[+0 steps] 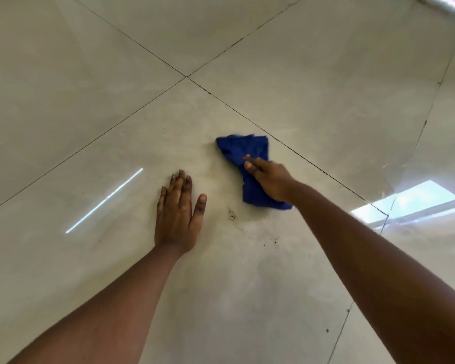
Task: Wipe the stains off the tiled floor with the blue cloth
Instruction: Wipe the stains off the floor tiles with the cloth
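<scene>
Right hand (272,183) fingers (258,164) press crumpled cloth (247,151) at frame centre; left hand (177,216) flat, fingers spread, on floor (90,101); specks (231,214) between.

Our glossy tiled floor (313,74).
On it we see the blue cloth (250,164) under our right fingers (258,164), dark specks (231,214) nearer us.

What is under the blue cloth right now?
The blue cloth lies on the tiled floor, pressed by the right hand. Any stain beneath it is covered. Dark specks show just beside it.
</scene>
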